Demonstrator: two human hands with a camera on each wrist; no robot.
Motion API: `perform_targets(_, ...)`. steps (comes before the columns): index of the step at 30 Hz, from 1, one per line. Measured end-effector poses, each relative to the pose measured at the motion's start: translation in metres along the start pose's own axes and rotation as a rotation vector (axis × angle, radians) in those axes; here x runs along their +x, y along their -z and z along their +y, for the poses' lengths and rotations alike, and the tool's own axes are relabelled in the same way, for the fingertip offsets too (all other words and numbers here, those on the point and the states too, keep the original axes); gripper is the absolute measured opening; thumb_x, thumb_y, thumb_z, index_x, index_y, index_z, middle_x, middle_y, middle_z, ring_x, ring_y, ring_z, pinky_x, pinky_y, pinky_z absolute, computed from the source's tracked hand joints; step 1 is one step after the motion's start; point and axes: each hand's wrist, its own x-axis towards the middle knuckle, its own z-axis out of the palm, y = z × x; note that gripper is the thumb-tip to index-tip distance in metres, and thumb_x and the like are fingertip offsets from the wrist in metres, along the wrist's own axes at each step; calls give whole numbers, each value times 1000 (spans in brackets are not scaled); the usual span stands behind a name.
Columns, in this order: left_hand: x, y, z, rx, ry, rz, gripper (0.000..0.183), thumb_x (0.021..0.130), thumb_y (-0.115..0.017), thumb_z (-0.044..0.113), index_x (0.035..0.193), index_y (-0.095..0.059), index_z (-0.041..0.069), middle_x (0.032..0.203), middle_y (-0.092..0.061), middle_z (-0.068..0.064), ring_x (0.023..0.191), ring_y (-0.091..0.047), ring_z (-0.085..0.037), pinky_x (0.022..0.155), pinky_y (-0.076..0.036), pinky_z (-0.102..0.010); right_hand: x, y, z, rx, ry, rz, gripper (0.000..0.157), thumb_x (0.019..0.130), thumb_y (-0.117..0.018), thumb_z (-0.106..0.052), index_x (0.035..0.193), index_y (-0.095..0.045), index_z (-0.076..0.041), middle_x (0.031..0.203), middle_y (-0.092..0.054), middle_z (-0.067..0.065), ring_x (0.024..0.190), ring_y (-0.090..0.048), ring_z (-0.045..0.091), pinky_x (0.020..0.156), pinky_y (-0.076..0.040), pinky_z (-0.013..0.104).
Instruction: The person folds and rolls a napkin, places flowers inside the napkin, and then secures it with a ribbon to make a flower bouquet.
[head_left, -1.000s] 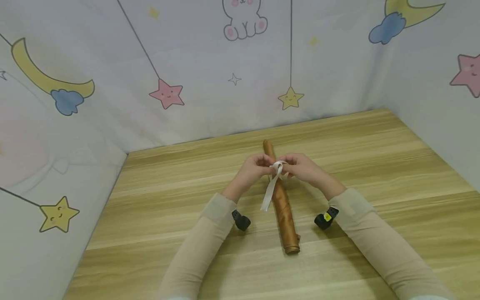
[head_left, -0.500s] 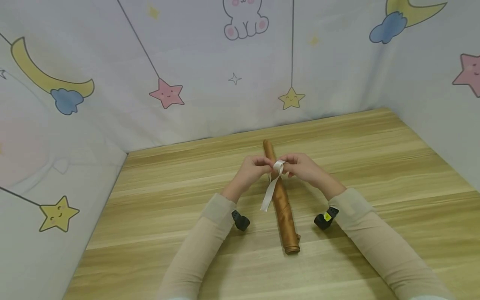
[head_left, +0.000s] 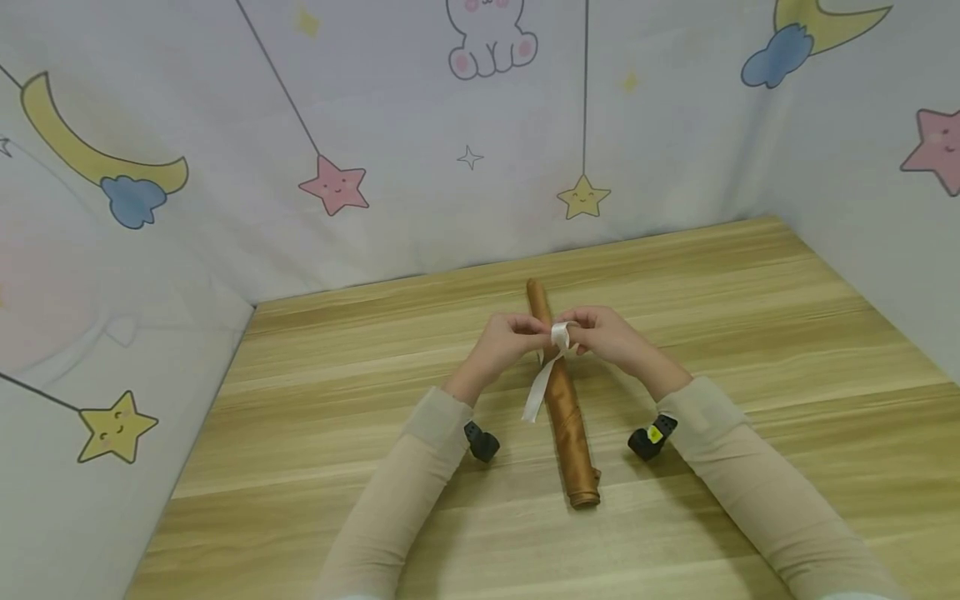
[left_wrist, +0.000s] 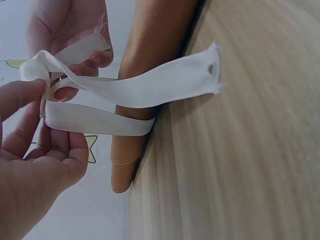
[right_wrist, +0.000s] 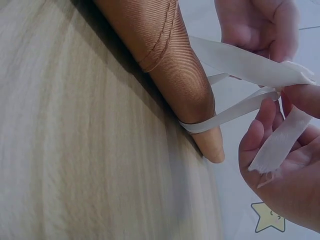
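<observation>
A rolled length of shiny brown cloth (head_left: pixel 570 425) lies on the table, its narrow end pointing away. Looped round it is a white ribbon (left_wrist: pixel 135 90), one frayed tail hanging over the roll toward the near side. My left hand (head_left: pixel 506 337) pinches the ribbon between thumb and fingers above the roll, as the left wrist view shows. From the other side my right hand (head_left: pixel 607 337) pinches the ribbon too; a short frayed end (right_wrist: pixel 280 145) lies across its fingers in the right wrist view. The crossing of the ribbon is partly hidden by the fingertips.
The wood-grain table (head_left: pixel 337 417) stretches out on both sides of the roll. A white curtain (head_left: pixel 420 125) printed with stars and moons stands along the back and sides. Small black cameras (head_left: pixel 483 442) sit at both wrists.
Both hands stay nearly in place above the roll. The ribbon loop between the fingertips has widened and shifted slightly right; the hanging tail has barely moved.
</observation>
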Motion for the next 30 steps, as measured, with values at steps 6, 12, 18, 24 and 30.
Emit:
perform_targets(6, 1, -1, -2, -18, -26, 12, 12, 85, -71, 8, 93, -67, 0, 91, -68, -3, 85, -59, -12, 76, -48, -26, 0, -1, -1, 0, -11, 12, 32, 100, -47, -14, 123, -57, 6, 113, -63, 15, 91, -56, 16, 81, -48, 33)
perform_targets(12, 2, -3, -3, -65, -41, 14, 22, 85, -69, 0, 104, -57, -4, 89, -62, -3, 81, -59, -12, 76, -52, -27, 1, -2, 0, 7, 1, 12, 32, 100, -48, -12, 123, -56, 8, 115, -62, 18, 90, -55, 16, 79, -48, 32)
perform_targets(18, 2, -4, -4, 7, -35, 28, 24, 88, -67, 4, 109, -59, -3, 96, -64, -9, 85, -59, -15, 78, -52, -29, 3, -2, 1, 1, 4, 12, 32, 100, -49, -12, 123, -56, 8, 117, -61, 20, 91, -56, 15, 79, -48, 31)
perform_targets(24, 2, -6, -5, 86, -26, 56, 20, 88, -67, 9, 105, -65, -2, 98, -65, -10, 84, -55, -15, 72, -47, -24, 2, -2, 1, -9, -3, 15, 32, 99, -49, -13, 123, -57, 8, 117, -61, 19, 91, -56, 17, 80, -48, 32)
perform_targets(30, 3, -8, -6, 76, -26, 69, 14, 88, -66, 8, 99, -65, -1, 97, -66, -9, 86, -57, -15, 74, -47, -25, 2, -2, 0, 5, -2, 19, 32, 99, -49, -13, 123, -57, 7, 113, -62, 17, 92, -55, 18, 79, -48, 32)
